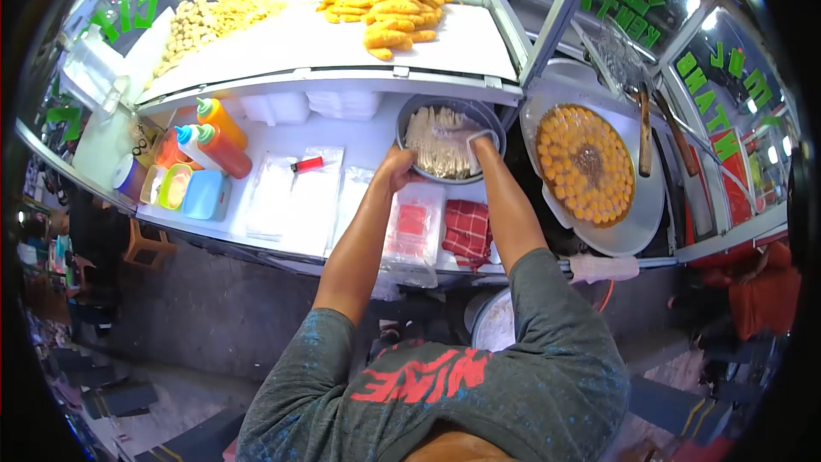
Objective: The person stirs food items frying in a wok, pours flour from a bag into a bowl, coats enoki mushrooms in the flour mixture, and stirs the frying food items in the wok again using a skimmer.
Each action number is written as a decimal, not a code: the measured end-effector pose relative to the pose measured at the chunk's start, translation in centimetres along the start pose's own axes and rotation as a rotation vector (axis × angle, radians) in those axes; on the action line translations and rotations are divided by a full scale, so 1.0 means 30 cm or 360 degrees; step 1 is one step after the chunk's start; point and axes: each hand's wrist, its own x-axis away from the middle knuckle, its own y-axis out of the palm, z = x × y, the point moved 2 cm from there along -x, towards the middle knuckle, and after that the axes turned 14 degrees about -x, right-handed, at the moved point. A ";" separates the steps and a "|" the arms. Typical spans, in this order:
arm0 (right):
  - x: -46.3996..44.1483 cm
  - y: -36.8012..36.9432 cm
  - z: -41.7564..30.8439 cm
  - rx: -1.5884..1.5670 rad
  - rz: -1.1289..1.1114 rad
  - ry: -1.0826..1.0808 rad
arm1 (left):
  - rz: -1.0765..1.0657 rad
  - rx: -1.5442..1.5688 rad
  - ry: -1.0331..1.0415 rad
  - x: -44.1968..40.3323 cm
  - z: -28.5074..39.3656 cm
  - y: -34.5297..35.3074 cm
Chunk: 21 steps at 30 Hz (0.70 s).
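Observation:
A round grey basin stands on the counter in front of me, holding a row of pale, thin sticks. My left hand is closed on the basin's near left rim. At the right side of the basin, my right hand grips a whitish plastic bag that lies over part of the sticks; its fingertips are partly hidden. Just below the basin are a flat plastic-wrapped pack with a red print and a folded red checked cloth.
A wide pan with round orange pieces in oil is at right, tool handles beside it. Sauce bottles, small tubs and a red lighter are at left. Fried food fills part of the glass-fronted shelf above.

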 end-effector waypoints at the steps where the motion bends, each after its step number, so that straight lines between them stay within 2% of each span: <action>1: 0.008 0.000 -0.004 -0.0073 -0.0034 0.0003 | 0.0002 0.0029 0.0050 0.025 0.023 0.009; 2: 0.020 0.002 -0.022 -0.0133 -0.0073 -0.0002 | -0.0092 0.0099 -0.0016 0.015 0.013 0.002; 6: 0.082 -0.007 -0.141 -0.0265 -0.0207 -0.0080 | 0.0011 0.0196 0.0073 0.088 0.036 0.030; 12: 0.328 -0.017 -0.240 -0.0356 -0.0226 -0.0174 | -0.0094 0.0409 0.0027 0.276 0.060 0.118; 16: 0.486 -0.011 -0.260 -0.0401 -0.0212 -0.0173 | -0.0117 0.0401 0.0115 0.416 0.043 0.181; 19: 0.588 -0.016 -0.201 -0.0483 -0.0261 -0.0049 | -0.0119 0.0362 0.0193 0.558 0.012 0.233; 21: 0.708 -0.026 -0.217 -0.0543 -0.0169 0.0277 | -0.0150 0.0337 0.0140 0.672 0.016 0.250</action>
